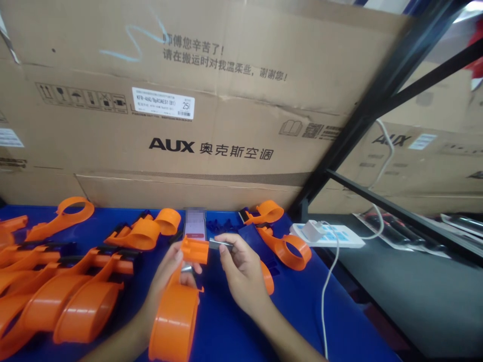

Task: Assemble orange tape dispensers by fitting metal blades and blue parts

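Note:
My left hand (166,274) is closed around an orange plastic part (177,306) with a wide round cup at its near end and a squared fork at the top. My right hand (241,271) pinches a small grey metal pin (221,244) right beside that fork, its tip close to the fork's side. Both hands hover over the blue table top (302,301). A phone (195,222) stands just behind the fork.
Several finished orange parts lie in rows at the left (75,296), and more orange ring pieces (290,249) lie to the right. A white power strip (328,235) with a cable sits at the table's right edge. Large cardboard boxes (188,100) wall off the back; a black metal frame (377,100) rises at right.

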A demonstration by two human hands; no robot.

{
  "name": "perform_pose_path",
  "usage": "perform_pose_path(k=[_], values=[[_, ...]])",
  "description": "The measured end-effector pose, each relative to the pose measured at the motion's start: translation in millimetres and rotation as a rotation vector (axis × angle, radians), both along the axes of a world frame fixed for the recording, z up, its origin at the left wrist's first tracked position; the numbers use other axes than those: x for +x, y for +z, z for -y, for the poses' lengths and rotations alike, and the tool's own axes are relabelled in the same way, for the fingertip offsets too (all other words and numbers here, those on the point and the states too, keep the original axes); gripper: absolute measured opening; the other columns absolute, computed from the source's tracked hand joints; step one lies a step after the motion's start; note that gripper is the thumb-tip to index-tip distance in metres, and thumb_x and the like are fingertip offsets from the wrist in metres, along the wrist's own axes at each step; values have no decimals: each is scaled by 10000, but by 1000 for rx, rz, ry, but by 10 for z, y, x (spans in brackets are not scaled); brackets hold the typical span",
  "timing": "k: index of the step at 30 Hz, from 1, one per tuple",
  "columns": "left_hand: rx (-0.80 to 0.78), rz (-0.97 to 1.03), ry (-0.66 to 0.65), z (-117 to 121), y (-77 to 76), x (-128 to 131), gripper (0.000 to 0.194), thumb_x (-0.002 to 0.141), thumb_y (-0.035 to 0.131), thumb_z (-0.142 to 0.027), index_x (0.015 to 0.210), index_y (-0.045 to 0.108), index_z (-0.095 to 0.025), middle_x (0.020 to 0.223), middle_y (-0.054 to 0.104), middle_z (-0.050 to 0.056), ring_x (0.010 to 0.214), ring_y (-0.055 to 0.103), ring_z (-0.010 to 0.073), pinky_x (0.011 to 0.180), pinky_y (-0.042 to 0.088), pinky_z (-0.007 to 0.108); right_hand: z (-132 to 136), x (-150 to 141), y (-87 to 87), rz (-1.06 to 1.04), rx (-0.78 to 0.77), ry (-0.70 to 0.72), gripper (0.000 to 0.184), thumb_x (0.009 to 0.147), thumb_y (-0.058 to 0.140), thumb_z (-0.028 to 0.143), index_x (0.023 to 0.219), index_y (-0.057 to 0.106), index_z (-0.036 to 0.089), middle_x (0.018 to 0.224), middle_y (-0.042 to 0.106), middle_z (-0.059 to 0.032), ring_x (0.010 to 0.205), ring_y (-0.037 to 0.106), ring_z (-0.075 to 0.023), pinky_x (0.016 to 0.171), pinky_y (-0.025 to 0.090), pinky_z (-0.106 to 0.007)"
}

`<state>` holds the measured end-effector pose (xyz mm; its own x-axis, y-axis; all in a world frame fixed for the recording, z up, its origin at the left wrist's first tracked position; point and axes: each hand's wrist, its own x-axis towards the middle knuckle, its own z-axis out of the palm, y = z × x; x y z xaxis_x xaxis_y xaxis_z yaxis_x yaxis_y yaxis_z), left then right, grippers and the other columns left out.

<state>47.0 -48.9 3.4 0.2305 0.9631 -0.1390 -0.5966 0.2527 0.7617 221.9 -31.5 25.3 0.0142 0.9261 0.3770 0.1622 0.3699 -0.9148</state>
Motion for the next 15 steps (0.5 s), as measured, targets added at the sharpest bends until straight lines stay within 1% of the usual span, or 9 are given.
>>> perform_pose_path(k=[3,5,10,15], values=[[58,-92,39,22,15,13,314,955,621,-489,1150,574,-248,876,689,13,510,643,124,463,532,225,4,6,0,-1,1,0,148,994,584,326,1059,677,230,938,718,-50,828,673,-203,762,555,-319],[65,-104,17,-3,-9,6,320,957,605,-500,1157,561,-253,861,682,7,496,644,129,442,521,224,-8,19,-10,6,5,1,145,989,593,327,1047,681,227,954,728,-54,859,689,-211,765,555,-315],[55,-125,-30,-86,-80,-22,358,954,576,-540,1158,534,-249,811,677,3,440,627,144,389,506,241,-46,57,-53,95,9,34,170,999,576,334,1015,702,220,932,744,-58,844,713,-215,740,563,-312],[93,-142,-8,-33,-24,15,351,965,581,-504,1197,543,-244,827,670,8,484,624,126,436,508,223,-47,55,-87,100,11,48,185,1004,570,337,1041,706,217,989,747,-73,917,722,-231,789,575,-328]])
